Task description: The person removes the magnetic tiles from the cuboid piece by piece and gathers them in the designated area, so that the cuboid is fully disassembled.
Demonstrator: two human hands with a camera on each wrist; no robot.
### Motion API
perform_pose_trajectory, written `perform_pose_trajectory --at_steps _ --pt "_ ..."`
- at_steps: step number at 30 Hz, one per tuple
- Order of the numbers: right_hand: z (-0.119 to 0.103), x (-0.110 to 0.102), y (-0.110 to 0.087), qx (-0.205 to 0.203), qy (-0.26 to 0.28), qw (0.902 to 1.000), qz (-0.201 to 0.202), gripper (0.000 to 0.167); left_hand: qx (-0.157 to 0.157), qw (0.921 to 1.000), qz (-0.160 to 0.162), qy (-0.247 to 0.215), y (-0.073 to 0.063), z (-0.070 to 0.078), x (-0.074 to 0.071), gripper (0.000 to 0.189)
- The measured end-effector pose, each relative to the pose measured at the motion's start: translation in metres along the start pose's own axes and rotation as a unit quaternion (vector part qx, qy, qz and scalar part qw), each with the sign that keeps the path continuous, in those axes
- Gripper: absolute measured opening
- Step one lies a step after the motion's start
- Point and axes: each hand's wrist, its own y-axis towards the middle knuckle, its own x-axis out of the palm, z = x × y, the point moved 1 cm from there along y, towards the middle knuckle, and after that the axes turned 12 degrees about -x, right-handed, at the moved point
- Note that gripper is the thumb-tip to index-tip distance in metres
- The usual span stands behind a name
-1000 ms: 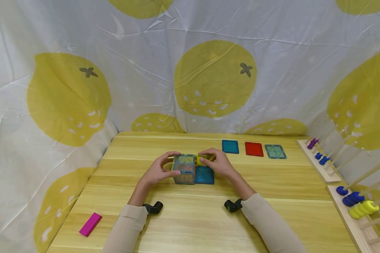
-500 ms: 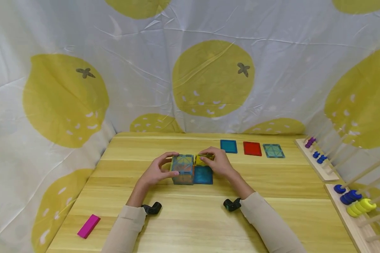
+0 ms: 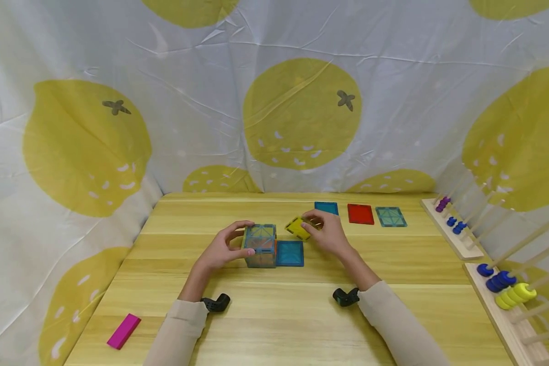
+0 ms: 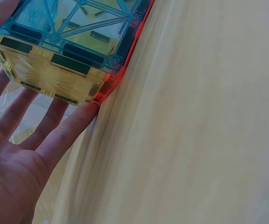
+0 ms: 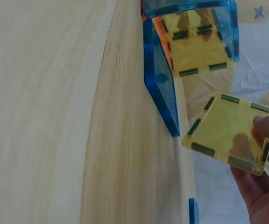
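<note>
A box of translucent magnetic tiles (image 3: pixel 261 245) stands on the table, with a pale blue top and yellow and red sides. My left hand (image 3: pixel 219 249) grips it from the left, thumb at the front and fingers reaching round the back. Flat on the table against its right side lies a blue magnetic tile (image 3: pixel 290 253); in the right wrist view the box's side above this blue tile (image 5: pixel 160 79) shows an opening. My right hand (image 3: pixel 331 236) pinches a yellow magnetic tile (image 5: pixel 225 128) between thumb and fingers, tilted and apart from the box.
Behind lie a blue tile (image 3: pixel 326 207), partly hidden by my right hand, a red tile (image 3: pixel 360 214) and a pale blue tile (image 3: pixel 391 216). Wooden peg boards (image 3: pixel 494 284) with coloured beads line the right edge. A magenta block (image 3: pixel 124 331) lies front left. Patterned cloth (image 3: pixel 201 112) hangs behind.
My right hand has drawn the yellow tile away from the box's right side, to the right, and tilted it. My left hand keeps its hold on the box.
</note>
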Motion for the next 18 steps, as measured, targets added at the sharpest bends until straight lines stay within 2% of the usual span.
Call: perform_pose_trajectory --at_steps 10,18 --pt "0.012 -0.029 -0.014 0.021 0.031 0.9989 0.029 0.033 -0.01 0.9998 0.014 0.004 0.0 0.0 0.0 0.067" --pt "0.03 -0.048 -0.027 0.068 0.05 0.9953 0.047 0.033 -0.016 0.9998 0.014 0.003 0.0 0.001 0.0 0.066"
